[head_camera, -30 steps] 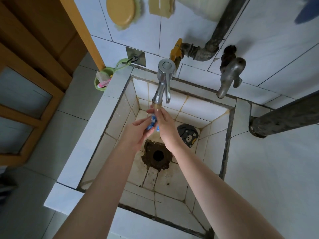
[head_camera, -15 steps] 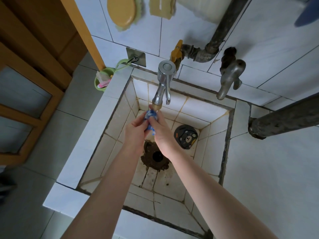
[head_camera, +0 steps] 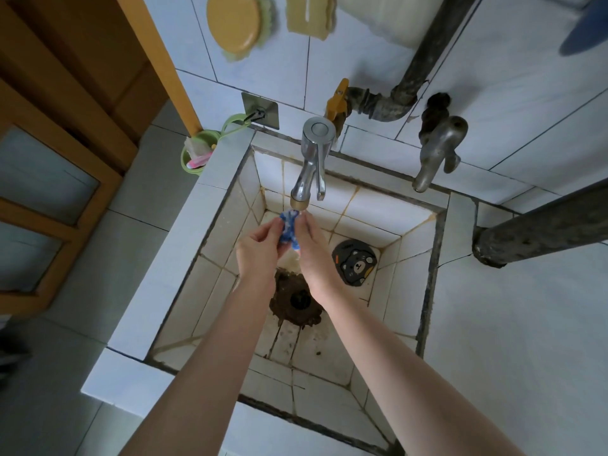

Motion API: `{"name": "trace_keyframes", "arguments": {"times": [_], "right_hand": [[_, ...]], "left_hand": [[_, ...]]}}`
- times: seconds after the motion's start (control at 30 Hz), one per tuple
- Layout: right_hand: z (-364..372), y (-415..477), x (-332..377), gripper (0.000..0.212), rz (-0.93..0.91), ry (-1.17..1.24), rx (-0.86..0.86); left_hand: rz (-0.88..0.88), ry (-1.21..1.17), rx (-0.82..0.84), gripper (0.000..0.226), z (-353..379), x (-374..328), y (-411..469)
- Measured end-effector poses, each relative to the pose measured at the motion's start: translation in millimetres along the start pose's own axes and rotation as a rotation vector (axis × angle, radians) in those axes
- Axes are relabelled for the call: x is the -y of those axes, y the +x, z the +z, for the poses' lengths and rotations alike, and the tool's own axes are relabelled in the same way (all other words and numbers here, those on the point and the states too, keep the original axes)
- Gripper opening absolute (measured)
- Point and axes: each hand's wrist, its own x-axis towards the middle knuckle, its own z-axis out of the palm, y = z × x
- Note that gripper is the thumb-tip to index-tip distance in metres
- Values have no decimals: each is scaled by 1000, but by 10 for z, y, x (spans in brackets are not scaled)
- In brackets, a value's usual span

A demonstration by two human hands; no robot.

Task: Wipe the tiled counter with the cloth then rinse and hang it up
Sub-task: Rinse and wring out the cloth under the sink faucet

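A small blue-and-white cloth [head_camera: 289, 228] is bunched up between my two hands, directly under the spout of the chrome tap [head_camera: 311, 162]. My left hand [head_camera: 260, 250] grips it from the left with curled fingers. My right hand [head_camera: 312, 248] pinches it from the right. Both hands are over the tiled sink [head_camera: 411, 258], above the dark drain hole [head_camera: 297, 301]. The white tiled counter [head_camera: 519, 324] lies to the right of the sink. A metal wall hook [head_camera: 260, 110] sits on the wall behind the sink's left corner.
A dark round drain cover with a bear face [head_camera: 354, 262] lies in the sink's back right. A second old tap [head_camera: 437, 149] and a yellow-handled valve [head_camera: 337, 100] stick out of the wall. A green cup [head_camera: 197, 153] hangs from the hook; a thick dark pipe [head_camera: 543, 232] crosses the counter.
My hands have drawn closer together and shifted slightly left and up, bringing the cloth right under the tap's spout. The cloth is now more bunched and visible between them.
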Motion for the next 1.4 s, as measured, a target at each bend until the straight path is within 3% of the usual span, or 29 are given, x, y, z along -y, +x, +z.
{"name": "trace_keyframes", "arguments": {"times": [0.2, 0.33, 0.47, 0.63, 0.77, 0.9, 1.03, 1.2, 1.4], "right_hand": [[37, 1, 81, 12, -39, -10, -52], [46, 68, 134, 22, 6, -76, -202], [-14, 71, 160, 33, 76, -42, -168], [-111, 41, 123, 16, -117, -350, -168], [-140, -36, 136, 31, -54, -194, 18], [-169, -30, 136, 13, -107, -212, -102], [-159, 6, 162, 12, -33, -108, -133], [-116, -34, 218, 20, 47, 314, -47], [-89, -88, 173, 15, -100, -208, -123]], "left_hand": [[-28, -12, 102, 26, 37, 44, -58], [9, 69, 11, 23, -20, 10, -53], [19, 74, 25, 13, -57, -65, -55], [65, 126, -5, 5, -79, -38, -18], [76, 211, 49, 10, -54, 1, -14], [56, 245, 116, 37, -77, 19, 29], [163, 238, 51, 30, -74, 23, 65], [-58, 181, 142, 36, 38, 32, 156], [25, 255, 91, 25, -5, 113, 131]]}}
